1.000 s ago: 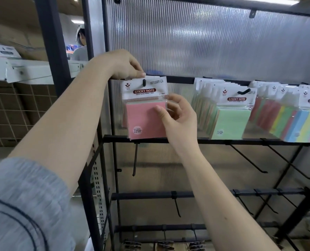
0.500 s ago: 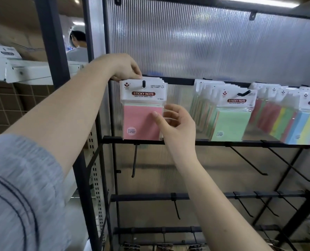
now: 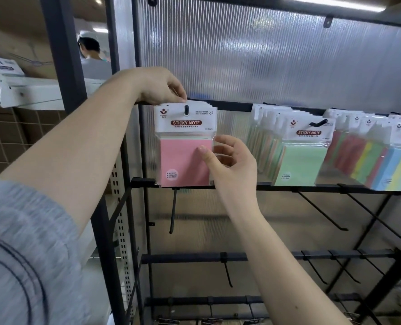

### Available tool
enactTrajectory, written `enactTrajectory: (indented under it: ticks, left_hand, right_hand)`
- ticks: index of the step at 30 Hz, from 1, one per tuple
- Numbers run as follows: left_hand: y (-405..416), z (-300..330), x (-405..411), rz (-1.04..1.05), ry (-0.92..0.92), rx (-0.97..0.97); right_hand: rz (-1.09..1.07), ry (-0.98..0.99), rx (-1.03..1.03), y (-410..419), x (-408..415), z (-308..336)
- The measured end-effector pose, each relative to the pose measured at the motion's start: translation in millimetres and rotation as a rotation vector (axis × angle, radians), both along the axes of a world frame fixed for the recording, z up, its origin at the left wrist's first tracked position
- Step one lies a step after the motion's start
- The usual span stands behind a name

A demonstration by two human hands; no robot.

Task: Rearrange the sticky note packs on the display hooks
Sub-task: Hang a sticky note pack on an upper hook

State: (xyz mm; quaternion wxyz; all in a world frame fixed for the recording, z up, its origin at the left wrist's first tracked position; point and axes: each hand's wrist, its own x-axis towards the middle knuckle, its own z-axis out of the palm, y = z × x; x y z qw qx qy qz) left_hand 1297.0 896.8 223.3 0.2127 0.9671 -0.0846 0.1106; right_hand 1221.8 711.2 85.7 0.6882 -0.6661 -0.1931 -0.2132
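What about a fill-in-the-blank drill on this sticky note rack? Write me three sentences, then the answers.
1. The front pack on the leftmost hook holds ____ notes.
2. The left hand pinches that pack's ____ edge.
3. The right hand presses its ____ on the pack's front.

Answers: pink; top; thumb

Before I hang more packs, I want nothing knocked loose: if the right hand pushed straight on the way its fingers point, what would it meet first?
Probably the pink pack; the right hand already touches its edge.
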Motion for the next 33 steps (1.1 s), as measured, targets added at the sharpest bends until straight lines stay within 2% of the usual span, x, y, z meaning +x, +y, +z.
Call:
enactTrajectory:
  ticks: [5,8,14,25,33]
  left_hand:
    - [-4,0,16,0.125,-0.096,0.006]
    - [-5,-4,22,0.158,-0.088,0.030]
    - [-5,-8,22,0.070,-0.124,0.018]
    - [-4,-1,14,0.028,-0.043,0.106]
    - [-1,2,-19,0.009,-0.105,0.028]
  right_hand:
    - [-0.007,-0.001,-0.010,-1,-1,-2]
    - [-0.021,0.006,-0.029,-2,0,-4]
    - [-0.035,0.009,-0.039,-3,2,-4]
    - [-0.047,0.011,-0.044,-1,0,-2]
    - [-0.107,-0.010,0.013,4,-9,-8]
